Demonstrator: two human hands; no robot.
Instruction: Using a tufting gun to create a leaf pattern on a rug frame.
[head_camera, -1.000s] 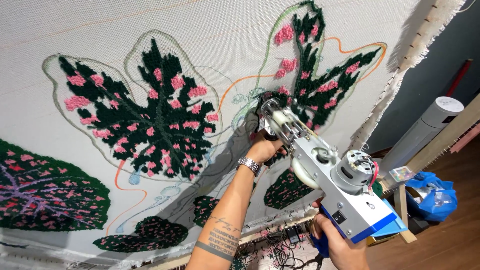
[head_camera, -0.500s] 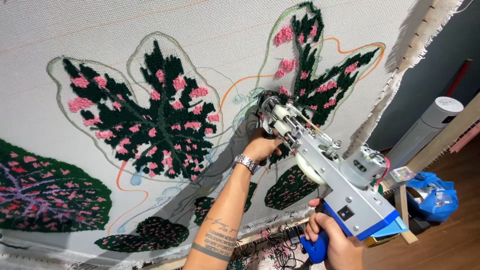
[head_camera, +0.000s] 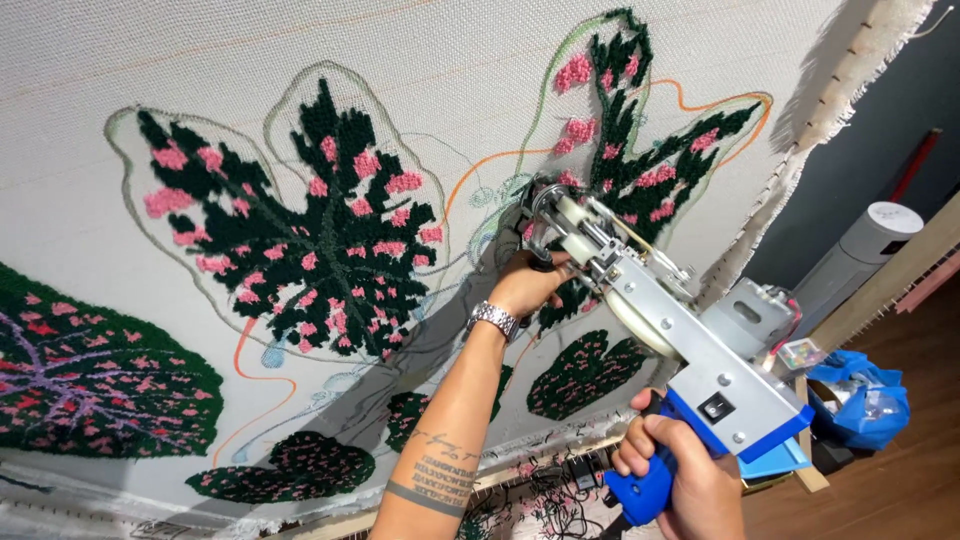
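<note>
Both our hands are on the tufting gun (head_camera: 680, 340): our right hand (head_camera: 680, 478) is wrapped tight around its blue rear grip, and our left hand (head_camera: 527, 283) is closed around the front handle just behind the needle head. The gun's tip touches the stretched backing cloth (head_camera: 300, 50), in the bare gap between the two big leaves.

That cloth is the largest thing before us, a pale weave filling most of the view, frayed along its right edge. On it sits the wide dark-green leaf with pink spots (head_camera: 310, 230), and to its right the narrower green and pink leaf (head_camera: 640, 150) ringed by an orange outline. Smaller tufted patches lie lower down, one of them an oval patch (head_camera: 585, 372) beside our left forearm. A wristwatch (head_camera: 493, 320) sits on our left wrist.

Compared with a second ago, the gun's body has dropped lower and tipped more steeply, while the tip has held its place on the cloth. We judge the stitching line is carrying on from the same spot rather than starting a new one.
</note>
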